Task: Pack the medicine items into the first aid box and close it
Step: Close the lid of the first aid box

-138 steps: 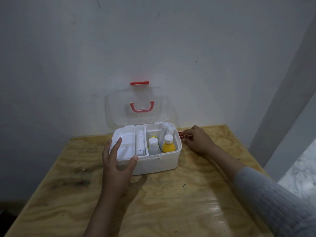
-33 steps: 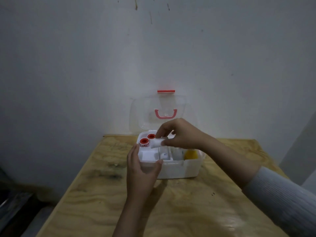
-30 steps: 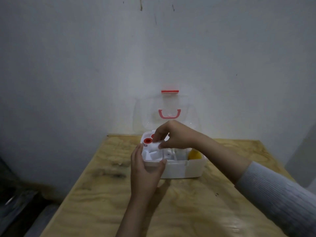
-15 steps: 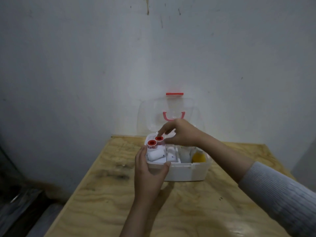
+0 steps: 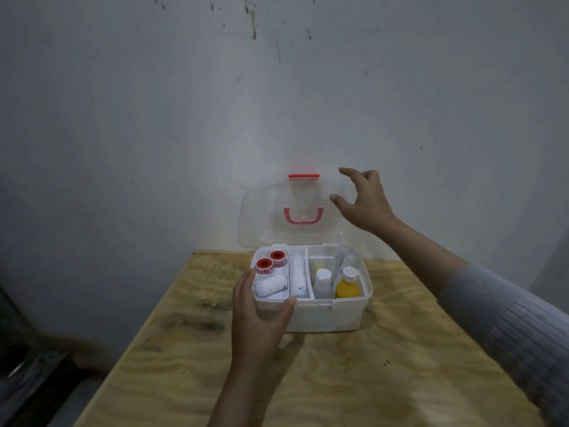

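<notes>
A white first aid box stands open on the wooden table, its clear lid upright against the wall with a red latch and red handle. Inside lie two red tape rolls, a white bandage roll, a long white roll, a white-capped bottle and a yellow bottle. My left hand grips the box's front left corner. My right hand hovers open at the lid's upper right edge, fingers spread, holding nothing.
A grey stained wall rises directly behind the box. The table's left edge drops to a dark floor. A pale wall corner shows at the far right.
My right hand has left the tape rolls in the box's left compartment and risen to the lid's upper right edge. The left hand keeps its hold on the box.
</notes>
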